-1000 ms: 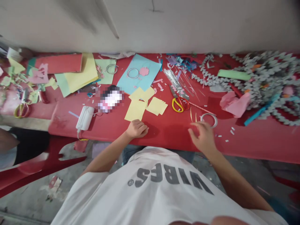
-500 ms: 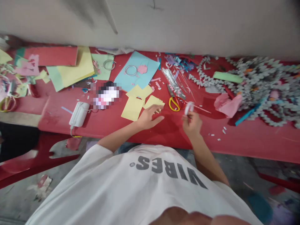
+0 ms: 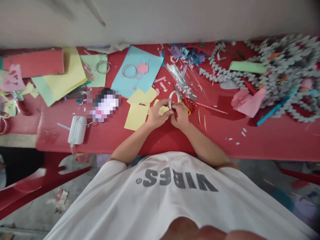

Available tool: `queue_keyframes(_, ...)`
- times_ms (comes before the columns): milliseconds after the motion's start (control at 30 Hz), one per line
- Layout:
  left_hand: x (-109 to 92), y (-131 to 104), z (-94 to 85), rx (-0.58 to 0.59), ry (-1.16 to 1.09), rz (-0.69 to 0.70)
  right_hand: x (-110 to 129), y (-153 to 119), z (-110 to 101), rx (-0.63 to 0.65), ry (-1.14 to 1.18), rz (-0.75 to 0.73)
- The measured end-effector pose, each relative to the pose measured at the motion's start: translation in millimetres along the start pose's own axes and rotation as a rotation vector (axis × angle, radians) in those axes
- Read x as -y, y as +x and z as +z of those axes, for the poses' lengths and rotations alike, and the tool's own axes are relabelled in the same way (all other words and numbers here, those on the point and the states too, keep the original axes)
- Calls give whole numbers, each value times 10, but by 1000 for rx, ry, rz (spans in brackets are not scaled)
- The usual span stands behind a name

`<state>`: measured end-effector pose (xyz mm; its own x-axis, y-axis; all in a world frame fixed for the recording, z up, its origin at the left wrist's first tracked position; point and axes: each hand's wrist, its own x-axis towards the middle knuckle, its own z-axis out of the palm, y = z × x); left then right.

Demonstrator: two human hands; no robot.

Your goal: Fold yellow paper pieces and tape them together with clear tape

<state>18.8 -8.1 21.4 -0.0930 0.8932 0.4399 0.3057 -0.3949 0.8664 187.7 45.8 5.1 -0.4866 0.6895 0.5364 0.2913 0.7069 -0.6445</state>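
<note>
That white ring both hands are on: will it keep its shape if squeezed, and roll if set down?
The white ring looks thin-walled and hollow, so it is probably light and may flex under a squeeze. Left hand and right hand pinch it upright; on edge it could roll across the red table, so lying flat seems safer.

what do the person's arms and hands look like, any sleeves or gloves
Both arms are bare from the short sleeves of a white T-shirt with grey block lettering. The left hand and right hand wear no gloves; no rings, watch or bands can be made out.
</note>
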Motion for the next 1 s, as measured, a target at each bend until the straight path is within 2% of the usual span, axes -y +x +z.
queue_keyframes(100, -25, 33, -53, -3, 106, 18, 30, -2, -87, -35, -6, 8)
queue_keyframes(333, -71, 107, -92, 29, 94, 78, 168, -14, -158, -19, 3, 8)
queue_keyframes(433, -85, 180, -208, 22, 182, 81, 167, -33, -134, -44, -20, 46)
queue_keyframes(533, -75, 265, -412, -41, 303, -41, 103, -40, -123, -92, -72, 115)
queue_keyframes(700, -45, 334, -661, 193, 648, -174, -3, -19, -90, -68, -182, 208)
queue_keyframes(867, -62, 299, -672, 396, 791, -178, 120, -27, 28, 97, -316, 243)
queue_keyframes(1000, -34, 270, -648, 453, 798, -195, 293, -51, 132, 157, -441, 308)
